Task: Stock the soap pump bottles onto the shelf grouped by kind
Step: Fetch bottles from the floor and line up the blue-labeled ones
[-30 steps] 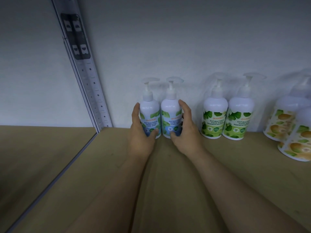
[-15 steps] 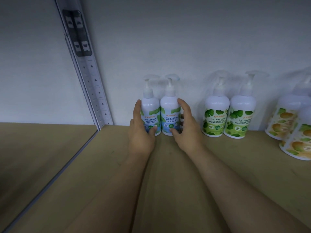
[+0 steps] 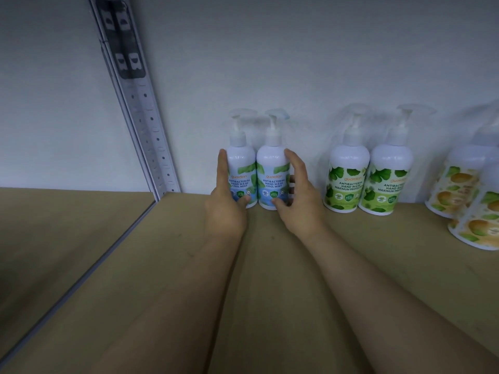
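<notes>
Hands (image 3: 226,211) (image 3: 299,209) cup two rounded glossy mint bottles (image 3: 256,176).

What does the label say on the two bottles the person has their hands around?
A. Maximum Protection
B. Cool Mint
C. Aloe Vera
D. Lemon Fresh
B: both blue-labelled bottles between the left hand and right hand read "Cool Mint"; "Maximum Protection" is on the green-labelled bottles standing apart to the right.

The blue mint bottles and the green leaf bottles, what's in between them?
In the head view, only the right hand, gripping the right mint bottle; beyond it, bare shelf up to the nearest green bottle.
</notes>
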